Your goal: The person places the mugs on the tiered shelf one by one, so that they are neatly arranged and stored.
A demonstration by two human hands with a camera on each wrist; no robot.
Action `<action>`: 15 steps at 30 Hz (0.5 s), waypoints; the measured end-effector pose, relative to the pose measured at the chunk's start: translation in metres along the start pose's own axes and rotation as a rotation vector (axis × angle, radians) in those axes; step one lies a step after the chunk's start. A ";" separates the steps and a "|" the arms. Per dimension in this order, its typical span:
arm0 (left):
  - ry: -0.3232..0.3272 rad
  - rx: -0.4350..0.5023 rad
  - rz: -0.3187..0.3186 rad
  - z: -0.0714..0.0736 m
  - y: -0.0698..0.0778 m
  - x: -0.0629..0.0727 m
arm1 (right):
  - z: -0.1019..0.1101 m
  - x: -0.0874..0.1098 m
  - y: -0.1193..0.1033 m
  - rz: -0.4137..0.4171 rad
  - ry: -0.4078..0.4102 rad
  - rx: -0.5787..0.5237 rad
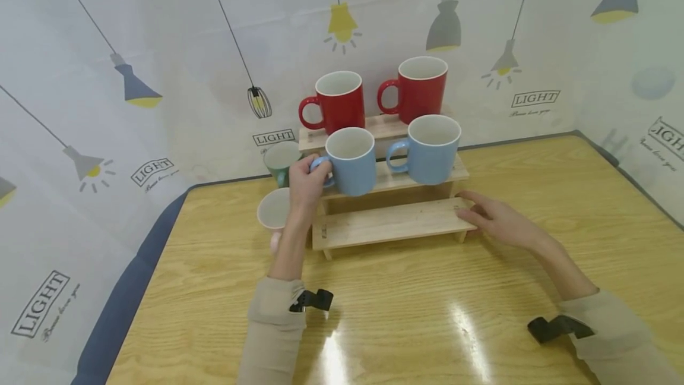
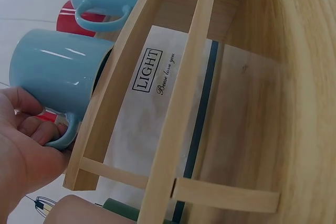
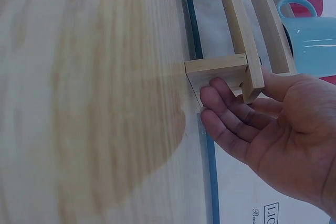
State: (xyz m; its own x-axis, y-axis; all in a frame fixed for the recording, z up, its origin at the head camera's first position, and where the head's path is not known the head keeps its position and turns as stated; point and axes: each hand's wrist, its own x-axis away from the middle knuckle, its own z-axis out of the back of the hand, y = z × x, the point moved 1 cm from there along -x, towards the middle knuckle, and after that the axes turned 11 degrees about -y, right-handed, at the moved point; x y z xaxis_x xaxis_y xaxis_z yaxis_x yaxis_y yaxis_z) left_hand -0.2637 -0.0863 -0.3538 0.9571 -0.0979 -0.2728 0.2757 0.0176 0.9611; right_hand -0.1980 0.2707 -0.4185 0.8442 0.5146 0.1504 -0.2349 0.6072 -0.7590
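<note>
My left hand (image 1: 309, 186) grips the handle of the left light-blue mug (image 1: 352, 162), which stands upright on the middle step of a wooden three-step rack (image 1: 395, 223). In the left wrist view the fingers curl through that mug's handle (image 2: 65, 137), and its base is right at the board. A second light-blue mug (image 1: 431, 150) stands beside it on the same step. At the rack's right end, my right hand (image 1: 499, 221) holds the lowest board's corner, thumb and fingers on either side of the board end (image 3: 253, 90).
Two red mugs (image 1: 342, 103) stand on the top step. Left of the rack are a green mug (image 1: 282, 162) and a pale pink mug (image 1: 274, 210), partly hidden by my left arm. The wooden table (image 1: 395, 308) meets a printed wall cloth (image 1: 214, 129) behind.
</note>
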 end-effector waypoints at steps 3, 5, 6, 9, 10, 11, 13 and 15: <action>-0.001 -0.022 0.014 0.002 0.001 -0.001 | -0.001 0.000 0.000 0.000 -0.001 -0.005; -0.009 -0.031 0.032 0.003 0.001 -0.003 | 0.000 0.000 0.000 -0.005 0.000 -0.003; -0.013 -0.032 0.042 0.004 0.002 -0.003 | 0.000 0.000 0.000 -0.006 0.001 0.000; -0.029 -0.038 0.069 0.005 0.003 -0.003 | 0.000 0.000 -0.001 -0.008 0.001 0.000; -0.033 -0.038 0.075 0.005 0.004 -0.003 | 0.000 0.000 -0.001 -0.006 0.001 0.000; -0.036 -0.040 0.082 0.006 0.005 -0.003 | 0.000 0.000 -0.002 -0.005 0.001 -0.001; -0.043 -0.045 0.092 0.006 0.006 -0.002 | 0.000 0.000 -0.002 -0.004 0.001 -0.002; -0.045 -0.059 0.102 0.007 0.007 -0.001 | 0.000 0.000 -0.002 -0.002 0.001 -0.001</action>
State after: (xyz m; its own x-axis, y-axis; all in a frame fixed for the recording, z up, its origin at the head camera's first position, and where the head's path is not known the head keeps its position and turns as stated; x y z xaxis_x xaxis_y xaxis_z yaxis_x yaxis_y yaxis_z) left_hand -0.2633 -0.0929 -0.3460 0.9759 -0.1371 -0.1698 0.1828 0.0885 0.9792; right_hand -0.1976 0.2694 -0.4177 0.8451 0.5127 0.1517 -0.2327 0.6081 -0.7590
